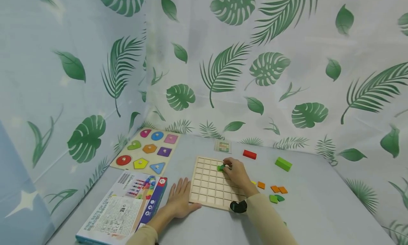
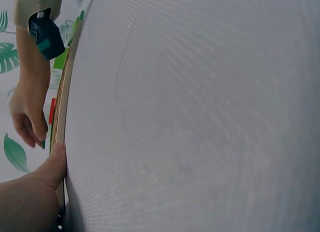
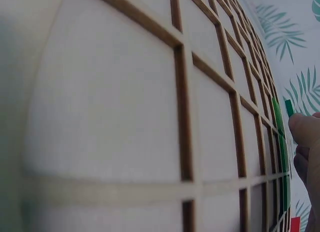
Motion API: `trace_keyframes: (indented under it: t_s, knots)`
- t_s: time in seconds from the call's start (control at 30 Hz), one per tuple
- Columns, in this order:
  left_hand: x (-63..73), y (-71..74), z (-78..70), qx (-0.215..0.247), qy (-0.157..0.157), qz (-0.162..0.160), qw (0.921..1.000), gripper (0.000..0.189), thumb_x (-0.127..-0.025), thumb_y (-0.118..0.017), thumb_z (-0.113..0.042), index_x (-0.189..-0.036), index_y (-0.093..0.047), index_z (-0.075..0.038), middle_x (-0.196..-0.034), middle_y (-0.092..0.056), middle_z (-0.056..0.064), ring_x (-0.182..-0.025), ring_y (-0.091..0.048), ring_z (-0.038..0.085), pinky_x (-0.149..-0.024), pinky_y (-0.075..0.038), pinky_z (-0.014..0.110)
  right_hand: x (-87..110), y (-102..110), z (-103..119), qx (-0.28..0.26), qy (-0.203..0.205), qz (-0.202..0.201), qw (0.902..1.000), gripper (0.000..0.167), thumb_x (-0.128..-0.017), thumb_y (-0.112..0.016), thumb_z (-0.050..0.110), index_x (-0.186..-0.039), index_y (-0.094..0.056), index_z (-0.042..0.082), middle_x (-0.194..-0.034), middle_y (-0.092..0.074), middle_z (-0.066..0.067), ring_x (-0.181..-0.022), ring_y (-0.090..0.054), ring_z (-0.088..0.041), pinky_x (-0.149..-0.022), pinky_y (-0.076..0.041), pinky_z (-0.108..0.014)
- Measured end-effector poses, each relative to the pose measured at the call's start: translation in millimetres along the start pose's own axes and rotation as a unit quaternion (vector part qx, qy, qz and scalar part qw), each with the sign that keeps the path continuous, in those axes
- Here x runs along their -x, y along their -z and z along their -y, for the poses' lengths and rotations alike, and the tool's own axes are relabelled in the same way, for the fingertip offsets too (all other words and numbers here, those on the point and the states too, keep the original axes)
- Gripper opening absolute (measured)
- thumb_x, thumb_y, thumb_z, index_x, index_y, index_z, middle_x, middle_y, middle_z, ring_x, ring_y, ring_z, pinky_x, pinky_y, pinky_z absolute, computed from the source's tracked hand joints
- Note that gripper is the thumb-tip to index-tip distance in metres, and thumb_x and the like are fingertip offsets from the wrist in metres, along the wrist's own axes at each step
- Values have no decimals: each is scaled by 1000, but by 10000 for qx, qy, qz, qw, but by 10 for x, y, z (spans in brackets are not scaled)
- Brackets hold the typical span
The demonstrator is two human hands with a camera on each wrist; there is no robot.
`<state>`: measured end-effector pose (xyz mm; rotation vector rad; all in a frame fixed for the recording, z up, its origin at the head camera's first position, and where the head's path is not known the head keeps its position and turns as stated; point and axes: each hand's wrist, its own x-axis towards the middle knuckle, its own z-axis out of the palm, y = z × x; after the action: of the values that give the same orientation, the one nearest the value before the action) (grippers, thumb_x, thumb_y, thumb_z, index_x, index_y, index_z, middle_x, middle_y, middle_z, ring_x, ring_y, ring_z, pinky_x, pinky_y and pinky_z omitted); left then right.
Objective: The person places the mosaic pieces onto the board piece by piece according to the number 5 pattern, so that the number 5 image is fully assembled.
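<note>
A wooden grid board [image 1: 205, 190] with square cells lies flat on the table. My right hand [image 1: 236, 171] is over its far part, thumb and fingers pinching a small dark green tile [image 3: 289, 108]. Right by the fingertips, a lighter green tile [image 3: 277, 114] sits in a cell, with darker green [image 3: 284, 167] in the cells beside it. My left hand [image 1: 179, 202] rests on the table at the board's left side, fingers straight and spread. Its thumb [image 2: 56, 167] lies along the board's near left edge.
Loose orange tiles [image 1: 261, 185] and green tiles [image 1: 273, 199] lie right of the board. Farther back are a red block [image 1: 249, 154], a green block [image 1: 283, 163] and a small pattern card [image 1: 222, 146]. A shape puzzle [image 1: 145, 152] and a printed box [image 1: 118, 206] occupy the left.
</note>
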<state>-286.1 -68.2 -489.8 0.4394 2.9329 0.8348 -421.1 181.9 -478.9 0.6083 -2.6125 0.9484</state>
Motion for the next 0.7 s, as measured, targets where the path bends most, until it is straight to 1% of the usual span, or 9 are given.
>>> trace_keyframes:
  t_s: [0.1, 0.2, 0.37, 0.5, 0.7]
  knots:
    - [-35, -47, 33, -105, 47, -19, 9999, 97, -84, -58, -57, -148, -17, 3, -155, -9, 22, -142, 2, 35, -111, 7, 52, -20, -36, 37, -53, -39, 3, 10000, 24, -84, -69, 4, -108, -65, 1, -97, -66, -7, -94, -62, -26, -81, -53, -40]
    - [-64, -82, 62, -101, 33, -96, 9999, 97, -83, -60, -57, -148, -19, 4, -154, -10, 22, -142, 1, 36, -111, 6, 53, -46, -68, 71, -46, -5, 19, 10000, 24, -85, -68, 4, -108, -65, 1, -97, -66, -7, -95, -62, -26, -80, -52, -40]
    - [-92, -108, 88, -92, 3, -124, 9999, 97, -83, -61, -55, -148, -20, 4, -154, -11, 22, -142, 0, 36, -111, 5, 53, -92, -125, 129, -98, 24, 135, 9999, 24, -86, -67, 4, -109, -65, 0, -98, -66, -8, -96, -60, -27, -81, -51, -41]
    - [-88, -104, 78, -155, 12, -101, 9998, 96, -84, -60, -56, -147, -20, 4, -154, -12, 22, -142, -1, 36, -111, 5, 52, -117, -180, 156, -77, -27, 257, 9996, 24, -86, -67, 6, -110, -65, 2, -98, -65, -7, -96, -58, -26, -81, -51, -40]
    - [-66, -61, 59, -204, 70, -39, 9998, 96, -85, -59, -56, -148, -19, 4, -155, -11, 21, -142, 0, 36, -111, 5, 52, -156, -265, 163, 35, -117, 375, 9992, 26, -85, -69, 9, -110, -65, 2, -97, -64, -5, -95, -57, -24, -80, -51, -39]
